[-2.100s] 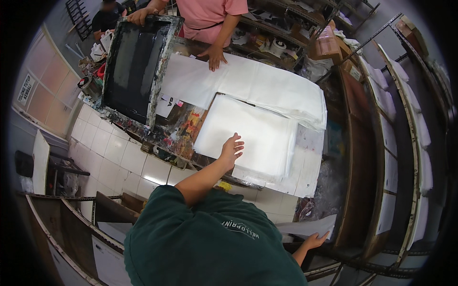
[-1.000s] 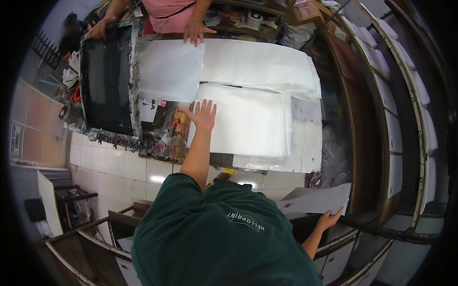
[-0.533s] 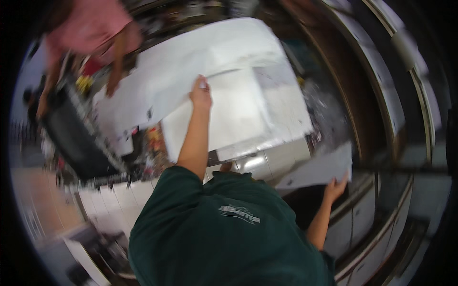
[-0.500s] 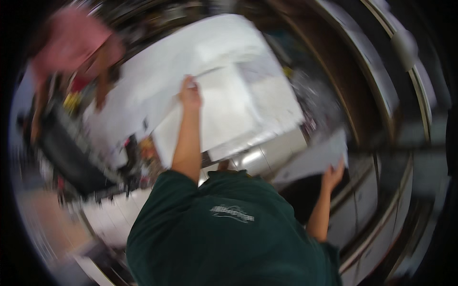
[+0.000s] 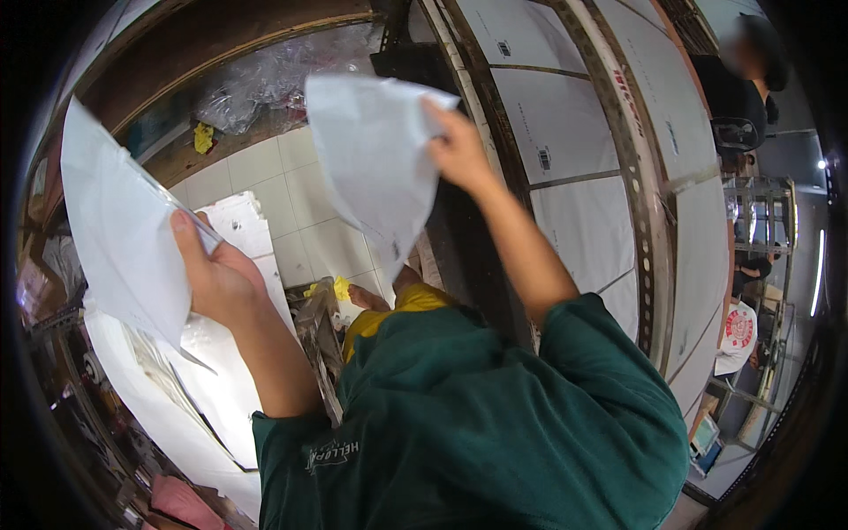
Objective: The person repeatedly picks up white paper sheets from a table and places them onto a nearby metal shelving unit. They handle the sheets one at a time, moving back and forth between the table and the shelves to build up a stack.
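Note:
My left hand (image 5: 225, 278) is closed on a thin white sheet (image 5: 115, 212), thumb on top, near its right edge. The sheet stands tilted above the white-covered table (image 5: 243, 484); whether it is a single layer cannot be seen. In my right hand (image 5: 458, 146) the upper right corner of another white sheet (image 5: 367, 155) is pinched. It hangs over the tiled floor, its lower tip pointing toward me and carrying a small printed mark. The two sheets are apart from each other.
Large white boxes (image 5: 561, 106) fill a metal rack (image 5: 636, 159) at right. Clear plastic wrap (image 5: 265, 84) lies on a wooden shelf at the back. A wooden stool (image 5: 316, 340) stands beside the table. Other people (image 5: 738, 88) are at far right.
My view has turned right, toward the rack. My left hand has left the tabletop and now holds a raised sheet. My right hand has lifted its white sheet in front of me.

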{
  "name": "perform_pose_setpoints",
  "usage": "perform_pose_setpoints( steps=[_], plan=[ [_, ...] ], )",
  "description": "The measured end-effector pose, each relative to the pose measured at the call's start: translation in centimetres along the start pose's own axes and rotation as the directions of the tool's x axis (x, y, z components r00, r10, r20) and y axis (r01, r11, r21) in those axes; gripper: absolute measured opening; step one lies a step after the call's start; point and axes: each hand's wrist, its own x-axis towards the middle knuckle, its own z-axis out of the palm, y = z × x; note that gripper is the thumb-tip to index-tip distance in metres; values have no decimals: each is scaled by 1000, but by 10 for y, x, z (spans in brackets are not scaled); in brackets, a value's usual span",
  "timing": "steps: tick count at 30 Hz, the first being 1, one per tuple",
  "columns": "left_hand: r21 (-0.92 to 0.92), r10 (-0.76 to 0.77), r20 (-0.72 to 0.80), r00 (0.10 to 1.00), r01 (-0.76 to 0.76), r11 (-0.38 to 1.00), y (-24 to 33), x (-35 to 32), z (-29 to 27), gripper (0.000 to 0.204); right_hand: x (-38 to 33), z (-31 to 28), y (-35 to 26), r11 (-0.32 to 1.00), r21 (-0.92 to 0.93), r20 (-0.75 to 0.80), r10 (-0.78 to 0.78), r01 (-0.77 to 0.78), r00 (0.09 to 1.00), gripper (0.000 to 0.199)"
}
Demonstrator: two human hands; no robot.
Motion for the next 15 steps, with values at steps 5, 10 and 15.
perform_pose_setpoints(
  steps=[5, 10, 15],
  plan=[
    [35, -187, 148, 971, 184, 982, -52, -15, 0, 31, -29, -162, 140, 932, 219, -329, 349, -288, 878, 72],
    [77, -240, 345, 908, 228, 971, -106, -13, 3, 34, -96, -285, 250, 829, -188, -517, 373, -527, 770, 65],
    [77, -400, 455, 796, 412, 908, -144, -21, 4, 36, -86, -304, 282, 788, 336, -597, 602, -516, 530, 64]
  ],
)
